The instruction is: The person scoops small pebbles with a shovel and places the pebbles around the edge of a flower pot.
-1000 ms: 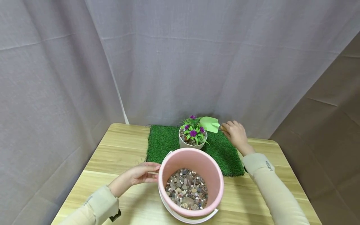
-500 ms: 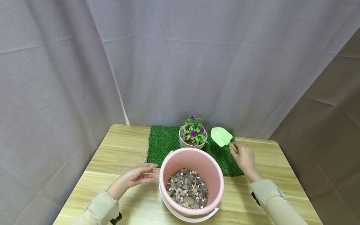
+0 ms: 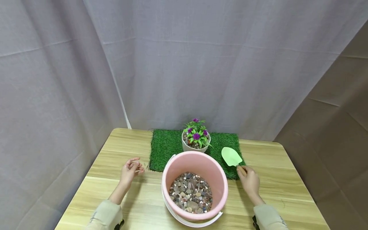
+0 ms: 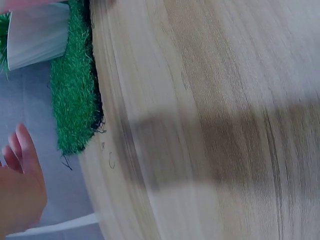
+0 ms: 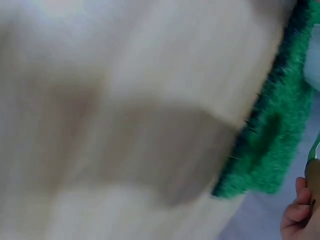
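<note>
My right hand grips the wooden handle of a small trowel with a light green blade, over the right end of the turf mat. My left hand is off to the left of the bucket, fingers loosely bent and holding nothing. Between the hands stands a pink bucket, its white handle hanging down at the front, with pebbles in the bottom. Behind it, a white pot holds pebbles and a plant with purple flowers.
A green artificial turf mat lies under the pot at the back of the wooden table. Grey curtains hang right behind the table and to its left; a brown cloth hangs at the right.
My right hand has drawn the trowel away from the plant, right and toward me. My left hand has let the bucket's side go and moved left. Bucket and pot stay put.
</note>
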A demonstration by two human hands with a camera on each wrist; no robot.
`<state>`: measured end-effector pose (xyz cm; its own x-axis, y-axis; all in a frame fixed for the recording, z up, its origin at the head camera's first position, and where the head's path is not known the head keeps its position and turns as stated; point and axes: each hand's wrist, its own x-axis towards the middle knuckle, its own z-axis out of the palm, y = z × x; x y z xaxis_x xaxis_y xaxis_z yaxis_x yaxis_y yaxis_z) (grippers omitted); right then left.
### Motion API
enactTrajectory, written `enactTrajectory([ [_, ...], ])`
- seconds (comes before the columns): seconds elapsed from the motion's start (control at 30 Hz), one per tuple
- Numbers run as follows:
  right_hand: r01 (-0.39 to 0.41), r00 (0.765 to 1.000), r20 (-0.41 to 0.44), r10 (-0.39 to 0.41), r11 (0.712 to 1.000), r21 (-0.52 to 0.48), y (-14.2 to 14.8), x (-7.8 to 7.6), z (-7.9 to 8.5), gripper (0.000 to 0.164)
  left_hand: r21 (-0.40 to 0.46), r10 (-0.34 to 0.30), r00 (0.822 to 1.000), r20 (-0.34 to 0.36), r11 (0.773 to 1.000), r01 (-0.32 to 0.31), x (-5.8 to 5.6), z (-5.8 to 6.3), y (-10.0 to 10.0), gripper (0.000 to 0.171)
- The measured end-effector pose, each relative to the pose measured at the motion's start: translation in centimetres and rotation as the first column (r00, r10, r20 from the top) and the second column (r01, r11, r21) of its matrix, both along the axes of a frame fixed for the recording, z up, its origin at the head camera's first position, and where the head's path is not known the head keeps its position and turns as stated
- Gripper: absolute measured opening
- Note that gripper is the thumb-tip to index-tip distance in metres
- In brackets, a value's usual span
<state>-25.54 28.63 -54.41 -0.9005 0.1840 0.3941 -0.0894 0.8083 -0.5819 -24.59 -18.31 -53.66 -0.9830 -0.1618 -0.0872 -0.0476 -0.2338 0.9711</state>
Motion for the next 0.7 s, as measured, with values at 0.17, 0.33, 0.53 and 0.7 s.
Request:
enactTrajectory([
  [0.17, 0.081, 0.990, 0.124, -0.063, 0.987, -0.138, 0.1, 1.5, -2.0, 0.036, 0.025, 0.110, 0.994, -0.021, 0.994, -0.109, 0.0, -0.3, -0.4, 0.026],
  [0.33, 0.112, 0.982, 0.169, -0.089, 0.984, -0.135, -0.2, 2.4, -3.4, 0.038, -0.012, 0.178, 0.984, -0.010, 0.984, -0.178, 0.6, -0.5, -0.8, 0.025],
  [0.53, 0.138, 0.974, 0.198, -0.115, 0.984, -0.109, -0.8, 2.3, -4.7, 0.035, -0.139, 0.182, 0.983, 0.038, 0.975, -0.176, 1.2, -0.8, -1.3, 0.032],
  [0.7, 0.151, 0.971, 0.197, -0.132, 0.985, -0.086, -1.0, 2.3, -5.3, 0.032, -0.184, 0.170, 0.984, 0.053, 0.970, -0.158, 1.3, -0.9, -1.2, 0.032],
])
